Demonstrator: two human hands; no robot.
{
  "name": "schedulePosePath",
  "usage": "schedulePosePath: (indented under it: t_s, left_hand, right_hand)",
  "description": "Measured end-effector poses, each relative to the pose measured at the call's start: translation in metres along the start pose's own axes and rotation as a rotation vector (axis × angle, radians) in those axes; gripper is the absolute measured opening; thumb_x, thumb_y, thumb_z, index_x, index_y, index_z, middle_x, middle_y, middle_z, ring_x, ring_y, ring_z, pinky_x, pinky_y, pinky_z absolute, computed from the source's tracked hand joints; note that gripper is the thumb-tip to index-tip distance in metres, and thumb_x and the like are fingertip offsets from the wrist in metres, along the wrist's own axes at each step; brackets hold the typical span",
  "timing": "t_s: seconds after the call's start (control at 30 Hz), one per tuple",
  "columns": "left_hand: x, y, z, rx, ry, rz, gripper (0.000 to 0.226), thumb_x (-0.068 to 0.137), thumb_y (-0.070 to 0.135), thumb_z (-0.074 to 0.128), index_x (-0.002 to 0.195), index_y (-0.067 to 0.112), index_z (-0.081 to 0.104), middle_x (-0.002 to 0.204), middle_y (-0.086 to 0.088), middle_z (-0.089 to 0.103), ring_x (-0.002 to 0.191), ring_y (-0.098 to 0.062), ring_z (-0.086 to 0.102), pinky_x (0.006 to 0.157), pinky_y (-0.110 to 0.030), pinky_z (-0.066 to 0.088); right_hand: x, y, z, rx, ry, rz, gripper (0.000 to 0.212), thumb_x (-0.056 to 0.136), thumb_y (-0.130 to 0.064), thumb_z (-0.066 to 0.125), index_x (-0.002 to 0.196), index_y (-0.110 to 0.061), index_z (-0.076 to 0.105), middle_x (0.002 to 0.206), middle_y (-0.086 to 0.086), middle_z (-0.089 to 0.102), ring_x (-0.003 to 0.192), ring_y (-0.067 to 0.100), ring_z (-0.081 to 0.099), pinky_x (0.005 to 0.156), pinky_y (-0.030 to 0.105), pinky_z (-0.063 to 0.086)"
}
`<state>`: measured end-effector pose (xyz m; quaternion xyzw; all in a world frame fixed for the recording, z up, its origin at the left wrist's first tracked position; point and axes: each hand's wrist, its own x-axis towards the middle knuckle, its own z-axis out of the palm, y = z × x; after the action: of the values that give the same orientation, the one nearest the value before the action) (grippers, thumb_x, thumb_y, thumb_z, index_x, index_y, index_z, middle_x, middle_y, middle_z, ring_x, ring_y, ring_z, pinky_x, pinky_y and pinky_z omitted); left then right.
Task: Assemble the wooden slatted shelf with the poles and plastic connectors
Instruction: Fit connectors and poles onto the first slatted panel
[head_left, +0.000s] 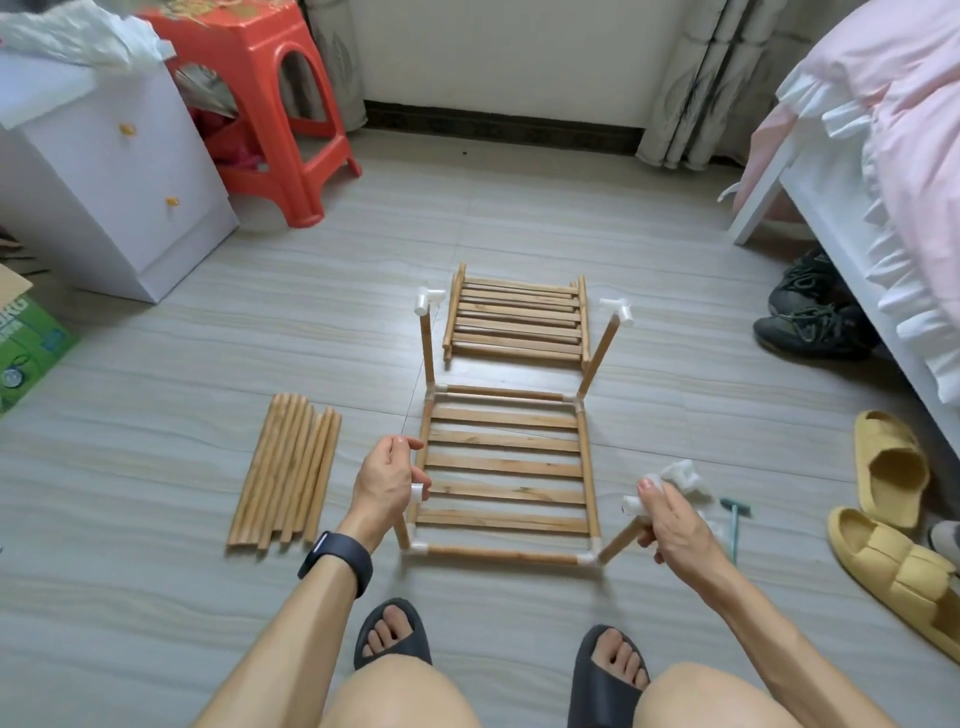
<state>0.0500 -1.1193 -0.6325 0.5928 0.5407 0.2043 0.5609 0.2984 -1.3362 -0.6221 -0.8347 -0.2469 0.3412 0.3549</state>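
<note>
A wooden slatted shelf panel (506, 470) lies flat on the floor, with white connectors at its corners and a pole rising from each. The two far poles (427, 348) carry white connectors on top. My left hand (387, 486) holds the white connector (417, 493) on top of the near left pole. My right hand (670, 522) grips the near right pole (621, 543) and presses a white connector (635, 505) onto its top with the thumb. A second slatted panel (517, 322) lies beyond.
A bundle of loose poles (288, 473) lies left of the shelf. A pile of white connectors (685, 478) and a small green mallet (734, 525) lie right. Yellow slippers (891, 473), dark shoes, a bed, a red stool (270, 93) and a white cabinet surround the floor.
</note>
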Motion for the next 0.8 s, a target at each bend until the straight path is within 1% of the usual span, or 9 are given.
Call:
schedulePosePath:
  t_s: [0.07,0.13,0.2,0.23,0.33,0.4,0.53,0.63,0.8]
  left_hand:
    - [0.000,0.002,-0.005,-0.017,-0.031,-0.014,0.038,0.110,0.036,0.026,0.126,0.016,0.053,0.080,-0.005,0.072,0.093,-0.018,0.065,0.101,-0.041,0.039]
    - [0.003,0.002,-0.014,-0.063,-0.077,-0.035,0.041,0.109,0.045,0.021,0.132,0.019,0.043,0.100,-0.010,0.072,0.100,-0.020,0.063,0.092,-0.037,0.037]
    - [0.006,0.000,-0.026,-0.114,-0.101,-0.058,0.045,0.106,0.053,0.016,0.138,0.027,0.035,0.116,-0.011,0.069,0.107,-0.024,0.061,0.088,-0.037,0.039]
    - [0.009,-0.004,-0.032,-0.131,-0.082,-0.060,0.051,0.105,0.055,0.015,0.142,0.027,0.036,0.121,-0.011,0.066,0.112,-0.026,0.060,0.092,-0.040,0.041]
    - [0.022,-0.027,-0.052,-0.074,0.033,-0.111,0.058,0.106,0.054,0.019,0.145,0.019,0.044,0.124,-0.011,0.062,0.117,-0.027,0.056,0.103,-0.044,0.038]
    - [0.034,-0.052,-0.067,0.029,0.062,-0.187,0.055,0.106,0.053,0.027,0.143,0.015,0.044,0.132,-0.012,0.058,0.123,-0.027,0.053,0.107,-0.042,0.038]
    - [0.048,-0.108,-0.096,0.342,0.044,-0.307,0.058,0.102,0.047,0.047,0.148,0.014,0.038,0.150,-0.008,0.045,0.135,-0.027,0.045,0.110,-0.039,0.038]
    - [0.061,-0.148,-0.114,0.559,0.054,-0.410,0.064,0.098,0.050,0.048,0.151,0.016,0.034,0.154,-0.012,0.038,0.136,-0.030,0.044,0.110,-0.042,0.039]
    - [0.081,-0.185,-0.135,0.706,0.119,-0.524,0.064,0.099,0.049,0.047,0.152,0.018,0.030,0.161,-0.011,0.019,0.143,-0.035,0.028,0.114,-0.044,0.032]
  right_hand:
    - [0.000,0.000,-0.002,-0.250,0.094,-0.044,0.041,0.101,-0.049,0.038,0.088,-0.013,0.053,0.094,0.007,0.058,0.095,0.027,0.053,0.080,0.038,0.039]
    - [-0.001,-0.005,-0.002,-0.477,0.240,-0.162,0.025,0.099,-0.043,0.050,0.108,-0.021,0.058,0.120,0.006,0.056,0.115,0.024,0.045,0.097,0.041,0.035]
    - [-0.002,-0.021,0.005,-0.564,0.286,-0.313,0.035,0.094,-0.039,0.060,0.125,-0.021,0.059,0.138,0.003,0.052,0.129,0.024,0.039,0.107,0.044,0.034]
    - [-0.001,-0.032,0.011,-0.596,0.277,-0.411,0.038,0.093,-0.036,0.064,0.127,-0.020,0.060,0.140,0.002,0.052,0.131,0.023,0.037,0.110,0.044,0.034]
    - [0.009,-0.064,0.041,-0.644,0.157,-0.644,0.037,0.093,-0.032,0.064,0.129,-0.022,0.061,0.145,0.000,0.051,0.140,0.018,0.033,0.118,0.040,0.028]
    - [0.024,-0.081,0.065,-0.652,0.030,-0.680,0.038,0.097,-0.036,0.058,0.134,-0.028,0.057,0.152,-0.005,0.043,0.146,0.015,0.027,0.122,0.040,0.023]
    - [0.063,-0.087,0.116,-0.780,-0.188,-0.616,0.044,0.102,-0.044,0.043,0.145,-0.037,0.043,0.163,-0.011,0.024,0.152,0.011,0.011,0.125,0.035,0.010]
    - [0.094,-0.071,0.156,-0.899,-0.345,-0.525,0.051,0.103,-0.044,0.039,0.152,-0.035,0.031,0.167,-0.006,0.015,0.154,0.016,0.005,0.125,0.037,0.011]
    - [0.130,-0.025,0.219,-1.066,-0.543,-0.446,0.062,0.103,-0.048,0.033,0.159,-0.036,0.008,0.169,0.003,-0.005,0.155,0.027,-0.006,0.126,0.045,0.008]
